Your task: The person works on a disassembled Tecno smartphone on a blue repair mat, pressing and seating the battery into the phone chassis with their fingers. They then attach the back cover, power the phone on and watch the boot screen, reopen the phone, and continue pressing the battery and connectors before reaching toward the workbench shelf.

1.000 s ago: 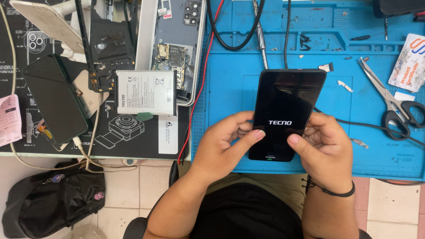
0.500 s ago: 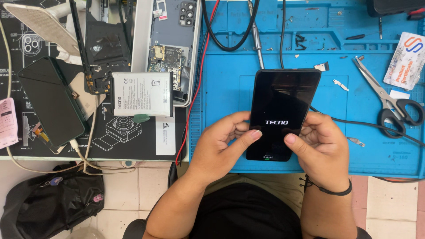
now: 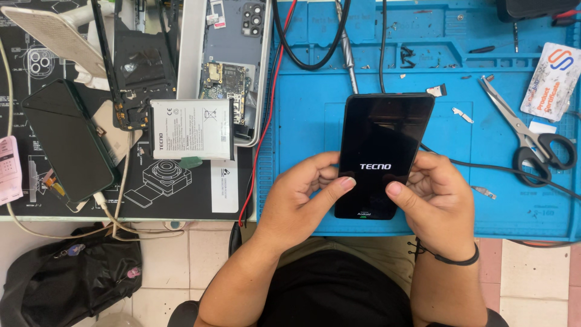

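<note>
At lower centre, my left hand [image 3: 302, 197] and right hand [image 3: 437, 197] each close a grip on the slim black glass-fronted phone [image 3: 382, 151], thumbs on its lit screen, above the blue rubber mat [image 3: 302, 121]. Farther right lie steel scissors with black handles [image 3: 532, 136]; upper left, a white rectangular battery [image 3: 191, 129].

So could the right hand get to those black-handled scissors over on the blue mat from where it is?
Probably yes, but not right away. The black-handled scissors lie uncovered on the blue mat, on the right hand's own side. That hand is busy holding the black smartphone with the left hand, so it must let go first.
</note>
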